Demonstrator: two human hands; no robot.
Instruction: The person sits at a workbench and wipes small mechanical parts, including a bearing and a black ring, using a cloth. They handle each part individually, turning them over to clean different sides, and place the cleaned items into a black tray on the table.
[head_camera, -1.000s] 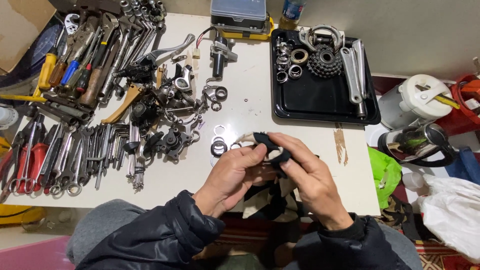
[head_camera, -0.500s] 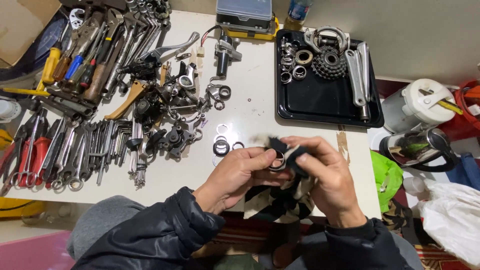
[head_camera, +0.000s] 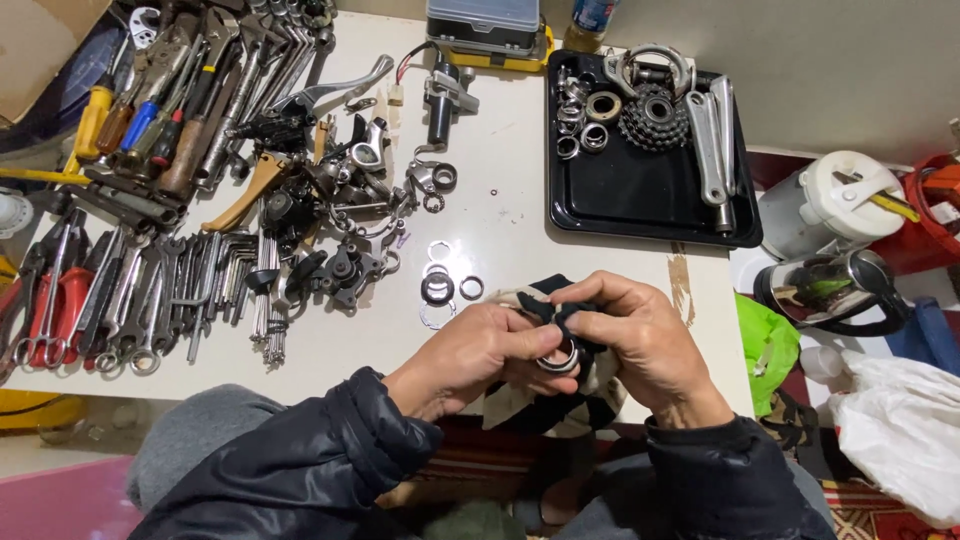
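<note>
White workbench (head_camera: 520, 160) strewn with tools, left hand (head_camera: 478, 355) and right hand (head_camera: 640, 345) fingers grasping metal ring (head_camera: 558, 360), half-hidden by dark rag (head_camera: 545, 305)

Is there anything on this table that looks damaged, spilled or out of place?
One thing: a brown patch on the white table near the black tray, perhaps a stain or worn paint. Nothing is spilled. The left hand and right hand hold a metal ring in a dark cloth.

- A white table (head_camera: 500, 215) stands against a plain grey-beige wall (head_camera: 840, 60).
- The light is soft and even, without strong shadows.
- A patterned red rug (head_camera: 880, 515) covers the floor at the lower right.
</note>
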